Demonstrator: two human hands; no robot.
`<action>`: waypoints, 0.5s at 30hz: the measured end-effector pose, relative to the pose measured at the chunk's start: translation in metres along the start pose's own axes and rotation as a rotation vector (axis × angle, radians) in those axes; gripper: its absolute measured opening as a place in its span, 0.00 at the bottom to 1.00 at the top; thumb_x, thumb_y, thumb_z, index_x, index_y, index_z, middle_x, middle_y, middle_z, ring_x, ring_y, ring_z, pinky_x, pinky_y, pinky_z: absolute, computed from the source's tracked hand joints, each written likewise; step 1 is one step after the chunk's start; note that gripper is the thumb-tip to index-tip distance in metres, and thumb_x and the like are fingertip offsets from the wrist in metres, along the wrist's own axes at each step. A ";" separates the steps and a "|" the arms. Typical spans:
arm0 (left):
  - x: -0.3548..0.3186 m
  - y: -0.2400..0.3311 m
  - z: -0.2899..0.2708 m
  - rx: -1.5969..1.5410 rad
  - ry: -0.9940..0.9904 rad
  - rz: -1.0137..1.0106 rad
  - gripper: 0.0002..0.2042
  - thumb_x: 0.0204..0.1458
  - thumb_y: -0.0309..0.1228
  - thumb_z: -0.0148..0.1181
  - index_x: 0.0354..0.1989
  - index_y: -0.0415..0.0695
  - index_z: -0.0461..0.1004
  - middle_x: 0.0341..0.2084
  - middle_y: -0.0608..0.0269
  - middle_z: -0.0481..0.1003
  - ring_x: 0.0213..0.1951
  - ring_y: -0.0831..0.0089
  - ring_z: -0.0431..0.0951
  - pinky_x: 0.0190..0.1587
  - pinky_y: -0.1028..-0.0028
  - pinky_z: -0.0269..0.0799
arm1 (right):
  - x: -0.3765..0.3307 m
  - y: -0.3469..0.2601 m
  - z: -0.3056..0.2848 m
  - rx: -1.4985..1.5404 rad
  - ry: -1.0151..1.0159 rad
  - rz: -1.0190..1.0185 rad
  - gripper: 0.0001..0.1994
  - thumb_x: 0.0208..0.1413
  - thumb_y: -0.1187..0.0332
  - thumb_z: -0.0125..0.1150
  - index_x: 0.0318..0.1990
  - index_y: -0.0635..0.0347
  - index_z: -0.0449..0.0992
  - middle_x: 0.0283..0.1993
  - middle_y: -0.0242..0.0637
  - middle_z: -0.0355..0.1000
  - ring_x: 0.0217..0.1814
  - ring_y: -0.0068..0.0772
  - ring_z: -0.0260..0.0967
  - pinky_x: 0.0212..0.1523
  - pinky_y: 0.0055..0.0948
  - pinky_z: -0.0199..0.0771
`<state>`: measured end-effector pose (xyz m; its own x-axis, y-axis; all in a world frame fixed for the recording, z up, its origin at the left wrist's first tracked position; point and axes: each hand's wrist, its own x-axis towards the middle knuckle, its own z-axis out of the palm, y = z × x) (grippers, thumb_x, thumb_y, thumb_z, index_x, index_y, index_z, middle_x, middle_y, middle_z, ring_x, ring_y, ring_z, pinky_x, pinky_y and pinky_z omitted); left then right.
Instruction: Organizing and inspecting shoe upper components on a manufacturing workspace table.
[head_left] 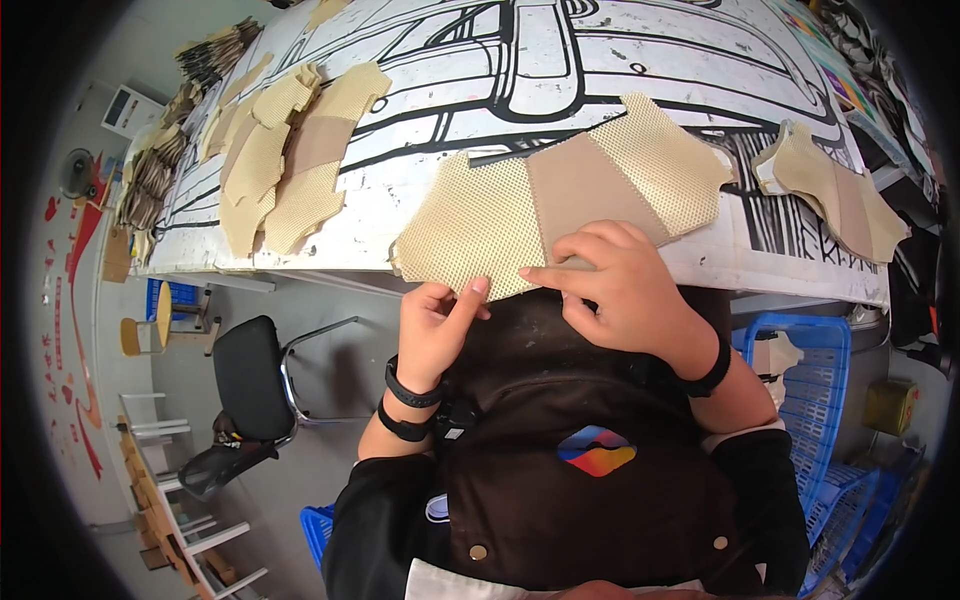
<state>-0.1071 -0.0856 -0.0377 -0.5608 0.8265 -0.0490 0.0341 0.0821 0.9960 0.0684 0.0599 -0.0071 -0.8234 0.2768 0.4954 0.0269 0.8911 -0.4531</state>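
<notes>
A beige mesh fabric panel with a smooth tan middle strip lies at the table's near edge, its lower left corner reaching past it. That lower edge is pinched by my left hand, thumb on top and the other fingers curled beneath. My right hand is over the panel's lower edge with its index finger stretched out, the tip touching the mesh. Its other fingers are bent and apart. A dark strip shows along the panel's far edge.
On the white table with black line drawings, stacked similar panels lie left and more panels right. Piled pieces line the far left. Blue plastic baskets stand below at right; a black chair is at left.
</notes>
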 end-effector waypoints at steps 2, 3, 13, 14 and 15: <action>0.002 -0.002 0.001 0.029 0.004 -0.004 0.12 0.51 0.31 0.62 0.22 0.35 0.74 0.14 0.66 0.73 0.21 0.82 0.74 0.24 0.84 0.64 | -0.001 0.001 0.002 -0.063 0.007 -0.044 0.18 0.37 0.72 0.57 0.40 0.44 0.79 0.38 0.28 0.68 0.43 0.31 0.64 0.42 0.32 0.63; 0.002 -0.002 0.001 0.060 0.009 -0.008 0.12 0.50 0.31 0.62 0.22 0.35 0.75 0.15 0.65 0.73 0.21 0.81 0.74 0.24 0.84 0.65 | -0.001 0.001 0.002 -0.064 0.006 -0.045 0.18 0.37 0.72 0.57 0.40 0.44 0.79 0.38 0.28 0.68 0.43 0.31 0.64 0.42 0.32 0.63; 0.005 -0.006 0.007 -0.188 -0.264 -0.234 0.12 0.55 0.34 0.55 0.30 0.35 0.75 0.20 0.60 0.76 0.24 0.77 0.76 0.26 0.80 0.71 | -0.005 0.001 0.005 -0.182 -0.016 -0.137 0.22 0.36 0.70 0.59 0.44 0.39 0.78 0.42 0.29 0.66 0.44 0.33 0.62 0.47 0.35 0.60; 0.004 -0.007 0.012 -0.253 -0.267 -0.230 0.11 0.55 0.32 0.55 0.32 0.35 0.74 0.21 0.60 0.76 0.24 0.76 0.76 0.26 0.80 0.72 | -0.006 0.000 0.005 -0.218 -0.019 -0.145 0.21 0.37 0.69 0.60 0.45 0.41 0.77 0.42 0.28 0.66 0.45 0.31 0.62 0.49 0.34 0.59; 0.006 -0.008 0.015 -0.320 -0.273 -0.225 0.10 0.55 0.31 0.54 0.34 0.35 0.74 0.22 0.60 0.76 0.24 0.76 0.76 0.27 0.79 0.72 | -0.007 0.000 0.003 -0.223 -0.017 -0.143 0.21 0.37 0.69 0.60 0.45 0.41 0.77 0.42 0.28 0.66 0.45 0.31 0.62 0.49 0.34 0.59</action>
<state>-0.0984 -0.0731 -0.0470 -0.2855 0.9277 -0.2407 -0.3437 0.1353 0.9293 0.0728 0.0566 -0.0125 -0.8373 0.1378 0.5291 0.0323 0.9785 -0.2037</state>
